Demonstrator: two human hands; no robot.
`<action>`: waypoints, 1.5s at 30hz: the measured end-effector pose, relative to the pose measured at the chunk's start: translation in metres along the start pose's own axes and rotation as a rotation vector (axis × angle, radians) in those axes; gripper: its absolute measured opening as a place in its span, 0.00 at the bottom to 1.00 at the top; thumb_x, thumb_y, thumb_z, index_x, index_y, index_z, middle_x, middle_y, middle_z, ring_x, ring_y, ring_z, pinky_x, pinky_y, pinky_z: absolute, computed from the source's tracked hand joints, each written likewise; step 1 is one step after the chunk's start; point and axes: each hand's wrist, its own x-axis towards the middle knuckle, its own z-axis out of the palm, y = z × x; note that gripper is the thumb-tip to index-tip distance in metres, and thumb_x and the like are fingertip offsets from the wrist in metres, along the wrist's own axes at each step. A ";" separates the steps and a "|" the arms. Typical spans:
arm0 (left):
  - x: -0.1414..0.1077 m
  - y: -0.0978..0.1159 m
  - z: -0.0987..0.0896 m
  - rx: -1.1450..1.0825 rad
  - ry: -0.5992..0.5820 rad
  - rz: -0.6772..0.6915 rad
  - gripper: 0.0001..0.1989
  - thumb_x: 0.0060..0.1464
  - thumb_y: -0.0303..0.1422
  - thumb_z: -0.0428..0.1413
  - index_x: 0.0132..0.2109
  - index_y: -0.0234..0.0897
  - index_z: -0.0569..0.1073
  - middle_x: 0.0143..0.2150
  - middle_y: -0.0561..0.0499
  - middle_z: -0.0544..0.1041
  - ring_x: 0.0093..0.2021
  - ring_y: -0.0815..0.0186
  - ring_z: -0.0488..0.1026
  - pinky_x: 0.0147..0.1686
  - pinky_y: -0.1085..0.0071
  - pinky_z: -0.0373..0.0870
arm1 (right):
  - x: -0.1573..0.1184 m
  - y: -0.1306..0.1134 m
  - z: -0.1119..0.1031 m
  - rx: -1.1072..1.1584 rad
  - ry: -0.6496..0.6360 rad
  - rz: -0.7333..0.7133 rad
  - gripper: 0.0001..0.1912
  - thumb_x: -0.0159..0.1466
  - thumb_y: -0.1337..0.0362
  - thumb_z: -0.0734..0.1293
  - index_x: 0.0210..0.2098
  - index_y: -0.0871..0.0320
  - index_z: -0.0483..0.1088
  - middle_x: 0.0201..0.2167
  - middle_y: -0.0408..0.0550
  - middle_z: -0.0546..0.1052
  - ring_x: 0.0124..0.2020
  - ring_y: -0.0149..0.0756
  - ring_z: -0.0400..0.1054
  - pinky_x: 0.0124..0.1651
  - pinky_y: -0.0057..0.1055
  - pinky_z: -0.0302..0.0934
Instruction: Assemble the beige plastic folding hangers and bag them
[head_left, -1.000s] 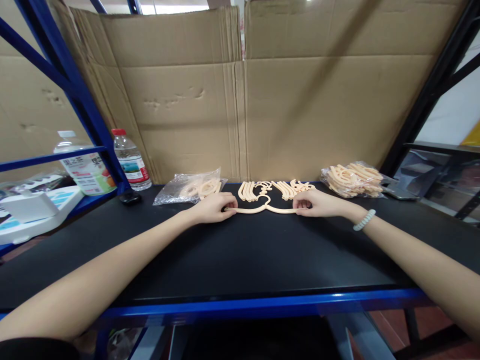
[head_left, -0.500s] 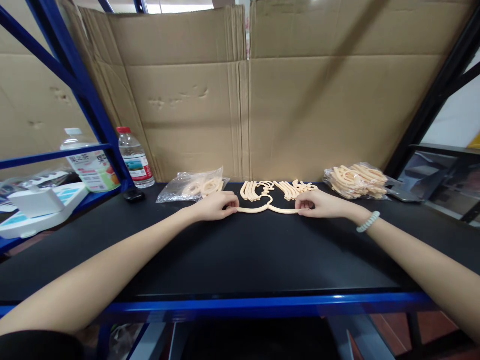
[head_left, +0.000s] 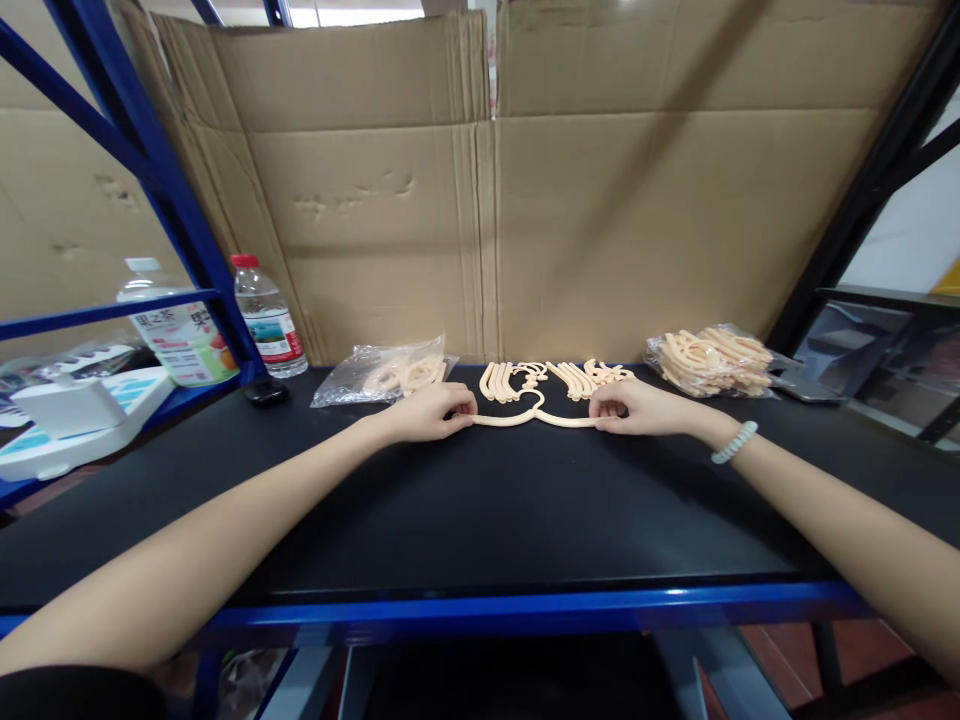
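Note:
A cream-coloured clothes hanger (head_left: 510,420) lies low over the black tabletop, its hook pointing away from me. My left hand (head_left: 433,411) pinches the end of its left arm between thumb and fingers. At the other end, my right hand (head_left: 632,407) grips the tip of the right arm the same way. Both hanger tips are partly hidden by the fingers. Just beyond the hanger lie loose curved cream pieces (head_left: 496,382) in a row on the left and more cream pieces (head_left: 574,381) on the right, with several small hook-like parts among them.
A clear bag (head_left: 382,374) with cream parts lies at the back left, a fuller bag (head_left: 709,360) at the back right. A red-capped water bottle (head_left: 268,318) and a small black object (head_left: 266,391) stand left. A cardboard sheet (head_left: 637,220) walls off the back.
Both hands keep their hold on the hanger in nearly the same place. Only a very slight shift of the whole view shows.

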 end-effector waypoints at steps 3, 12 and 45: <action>0.000 -0.001 0.001 -0.017 0.012 -0.002 0.08 0.56 0.33 0.49 0.37 0.35 0.72 0.36 0.48 0.73 0.35 0.66 0.69 0.35 0.71 0.64 | 0.000 0.000 0.000 0.008 -0.007 0.006 0.04 0.56 0.66 0.63 0.30 0.60 0.69 0.24 0.44 0.70 0.25 0.31 0.63 0.29 0.28 0.58; 0.001 0.000 -0.001 -0.142 0.036 -0.095 0.09 0.55 0.33 0.50 0.40 0.33 0.71 0.34 0.48 0.75 0.34 0.67 0.71 0.35 0.72 0.67 | 0.000 0.001 0.000 -0.037 0.003 -0.015 0.04 0.56 0.69 0.63 0.30 0.60 0.70 0.24 0.44 0.71 0.25 0.30 0.63 0.29 0.27 0.58; 0.085 -0.048 0.022 0.083 0.068 -0.650 0.13 0.56 0.38 0.56 0.43 0.33 0.72 0.41 0.44 0.76 0.41 0.61 0.74 0.39 0.67 0.70 | 0.131 0.015 0.009 -0.270 0.117 -0.056 0.09 0.62 0.69 0.65 0.41 0.59 0.75 0.37 0.51 0.77 0.38 0.38 0.69 0.40 0.29 0.58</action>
